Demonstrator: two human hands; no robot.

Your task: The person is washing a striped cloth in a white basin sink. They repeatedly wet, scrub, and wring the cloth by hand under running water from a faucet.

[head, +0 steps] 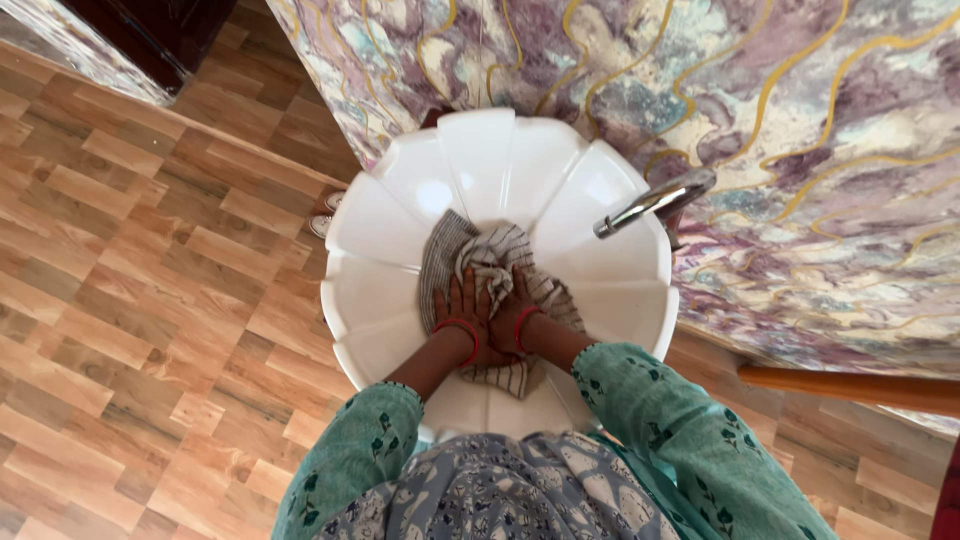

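Note:
A striped grey and cream cloth [455,245] lies bunched in a white scalloped basin [400,200]. My left hand [468,305] presses down on the cloth near the basin's middle. My right hand [515,305] lies right beside it, also pressing into the cloth, fingers curled on the fabric. Each wrist wears a red bangle. Green patterned sleeves cover both forearms.
A chrome tap [655,200] juts over the basin from the right. Behind it rises a marbled purple and gold wall [800,120]. Wood-pattern flooring [130,300] spreads to the left. A wooden rod [850,388] crosses at the lower right.

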